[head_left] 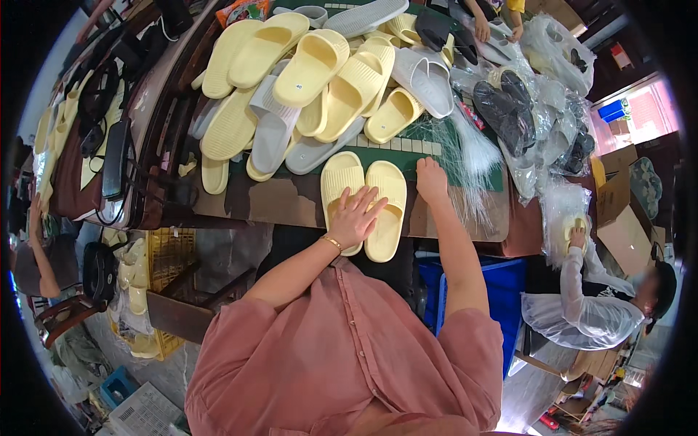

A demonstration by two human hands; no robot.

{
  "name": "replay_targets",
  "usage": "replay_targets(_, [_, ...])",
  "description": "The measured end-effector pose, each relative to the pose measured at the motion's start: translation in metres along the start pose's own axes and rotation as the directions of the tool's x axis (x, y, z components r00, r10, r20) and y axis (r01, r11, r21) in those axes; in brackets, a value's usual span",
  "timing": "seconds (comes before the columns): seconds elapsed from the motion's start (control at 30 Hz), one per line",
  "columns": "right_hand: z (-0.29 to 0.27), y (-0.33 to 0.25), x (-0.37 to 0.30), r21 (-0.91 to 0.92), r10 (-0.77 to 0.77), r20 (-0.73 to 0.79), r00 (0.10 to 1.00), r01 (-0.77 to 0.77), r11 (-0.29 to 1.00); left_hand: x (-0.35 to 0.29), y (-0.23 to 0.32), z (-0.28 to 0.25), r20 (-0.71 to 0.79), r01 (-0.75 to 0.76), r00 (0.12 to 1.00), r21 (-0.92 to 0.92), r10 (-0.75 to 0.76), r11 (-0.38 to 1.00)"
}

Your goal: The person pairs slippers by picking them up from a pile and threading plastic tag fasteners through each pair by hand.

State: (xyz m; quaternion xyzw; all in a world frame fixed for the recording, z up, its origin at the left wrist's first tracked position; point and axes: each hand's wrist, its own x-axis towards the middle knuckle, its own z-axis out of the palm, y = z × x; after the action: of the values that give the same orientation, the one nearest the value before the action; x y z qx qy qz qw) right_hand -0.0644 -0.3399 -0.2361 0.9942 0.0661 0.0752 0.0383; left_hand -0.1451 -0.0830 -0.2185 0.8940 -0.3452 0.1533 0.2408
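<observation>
A pair of pale yellow slide slippers lies side by side at the table's near edge: the left slipper (342,174) and the right slipper (393,236). My left hand (356,216) rests on them with its fingers spread, palm down, reaching across both. To the right, my right hand (432,178) is closed, fingers curled at the edge of the green mat (480,178). What its fingertips hold, if anything, is hidden. Just beyond it runs a row of small pale labels (407,145). Beside that hand lies a bundle of thin clear plastic strands (472,160).
A heap of yellow and grey slippers (309,69) covers the table's far side. Bagged dark slippers (509,109) lie at the right. Below the table are a blue bin (472,291) and a yellow crate (171,258). A co-worker (589,298) handles a slipper at the right.
</observation>
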Motion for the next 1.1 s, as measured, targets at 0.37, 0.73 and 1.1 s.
replay_targets(0.37, [0.016,0.027,-0.02,0.669,0.572,-0.104,0.813,-0.369,0.645,0.003,0.002,0.002,-0.031,-0.012,0.999,0.011,0.013,1.0])
replay_targets(0.73, [-0.035,-0.052,-0.071,0.792,0.107,0.551,0.828,-0.479,-0.378,0.004,0.0,-0.006,0.024,0.006,1.0,0.0,-0.006,1.0])
replay_targets(1.1, [-0.056,-0.057,-0.079,0.954,0.219,0.282,0.934,-0.298,0.041,0.043,0.04,-0.015,-0.053,0.127,0.986,-0.371,-0.157,0.92])
